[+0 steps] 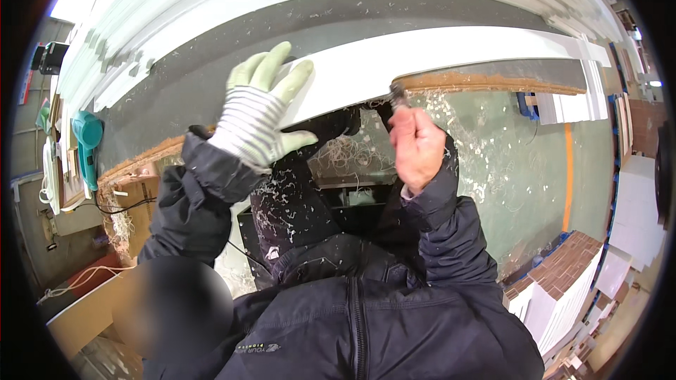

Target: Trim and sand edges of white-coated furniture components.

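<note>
A long white board (422,51) lies along the near side of the grey bench top. On its left end rests my left hand (262,109), in a striped white glove with pale green fingertips; the fingers are stretched and spread, the thumb apart near the front edge. My bare right hand (418,142) is closed around a small hand tool with a dark metal head (398,93). That head meets the board's near edge around the middle. Motion blurs the tool, so its exact kind is unclear, and its handle is hidden in my fist.
Long white strips (211,28) are stacked along the far side of the grey bench top (183,91). A teal tool (86,137) stands at the bench's left end. Curly shavings litter the green floor (507,148). Brown-topped packs (563,274) sit at lower right.
</note>
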`<state>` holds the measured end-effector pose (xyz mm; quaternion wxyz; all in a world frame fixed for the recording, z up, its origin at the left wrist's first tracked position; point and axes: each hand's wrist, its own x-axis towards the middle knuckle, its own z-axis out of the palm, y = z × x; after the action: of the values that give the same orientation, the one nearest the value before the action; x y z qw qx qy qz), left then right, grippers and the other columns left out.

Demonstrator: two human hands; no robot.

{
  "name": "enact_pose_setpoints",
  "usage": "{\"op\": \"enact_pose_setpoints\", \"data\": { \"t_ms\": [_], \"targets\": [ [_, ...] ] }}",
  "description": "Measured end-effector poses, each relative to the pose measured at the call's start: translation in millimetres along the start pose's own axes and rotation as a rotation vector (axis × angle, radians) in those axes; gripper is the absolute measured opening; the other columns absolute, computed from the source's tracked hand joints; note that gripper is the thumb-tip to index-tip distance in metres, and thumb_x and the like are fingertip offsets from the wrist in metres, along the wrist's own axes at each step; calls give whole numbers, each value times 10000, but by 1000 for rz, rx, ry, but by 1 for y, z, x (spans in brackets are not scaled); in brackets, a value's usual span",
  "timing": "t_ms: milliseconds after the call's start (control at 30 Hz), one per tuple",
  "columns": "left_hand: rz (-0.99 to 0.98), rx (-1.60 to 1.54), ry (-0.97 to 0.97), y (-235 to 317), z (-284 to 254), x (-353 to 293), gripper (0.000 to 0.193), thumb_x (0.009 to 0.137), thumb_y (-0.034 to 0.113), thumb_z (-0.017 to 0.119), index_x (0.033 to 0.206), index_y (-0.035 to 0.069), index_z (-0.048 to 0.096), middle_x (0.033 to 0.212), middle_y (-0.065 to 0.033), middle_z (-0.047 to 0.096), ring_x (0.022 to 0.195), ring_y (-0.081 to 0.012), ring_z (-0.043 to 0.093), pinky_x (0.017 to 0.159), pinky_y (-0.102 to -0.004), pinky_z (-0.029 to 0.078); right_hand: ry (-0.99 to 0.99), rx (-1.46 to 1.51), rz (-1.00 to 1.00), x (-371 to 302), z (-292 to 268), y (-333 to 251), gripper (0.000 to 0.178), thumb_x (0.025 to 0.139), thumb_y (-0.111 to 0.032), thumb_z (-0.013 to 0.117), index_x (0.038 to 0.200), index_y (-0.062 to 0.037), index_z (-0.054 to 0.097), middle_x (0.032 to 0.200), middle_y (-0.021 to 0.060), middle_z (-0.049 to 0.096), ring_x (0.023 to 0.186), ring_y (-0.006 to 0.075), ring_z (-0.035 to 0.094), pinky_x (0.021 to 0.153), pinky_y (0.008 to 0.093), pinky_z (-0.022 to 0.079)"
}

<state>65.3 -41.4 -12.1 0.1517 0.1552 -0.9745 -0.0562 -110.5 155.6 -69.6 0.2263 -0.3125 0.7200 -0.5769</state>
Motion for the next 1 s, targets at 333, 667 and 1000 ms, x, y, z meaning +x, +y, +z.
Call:
{"op": "enact_pose_setpoints", "data": {
  "t_ms": [333,667,1000],
  "targets": [
    [90,-136,-80,-47,-10,-28,892,614,283,893,1418,135,537,1487,-163,473,1308,-418,452,1055,-490,433,-76,-96,-106,-39,66,-5,309,1022,-289,611,861,-26,627,630,36,605,550,110,536,511,304,443],
    [234,-203,-114,-88,-16,-38,579,751,170,777,1309,107,636,1361,-106,604,1257,-325,530,1057,-423,434,-130,-37,-22,-53,123,-29,215,1012,-191,616,864,-35,619,589,62,580,506,111,529,477,335,425],
    [142,-156,-65,-89,-12,-32,554,739,253,810,1273,169,688,1366,-26,634,1327,-298,479,1109,-445,371,-462,-169,-583,-75,149,37,124,983,-158,622,926,-52,653,640,152,562,514,311,570,469,385,458]
  ]
}}
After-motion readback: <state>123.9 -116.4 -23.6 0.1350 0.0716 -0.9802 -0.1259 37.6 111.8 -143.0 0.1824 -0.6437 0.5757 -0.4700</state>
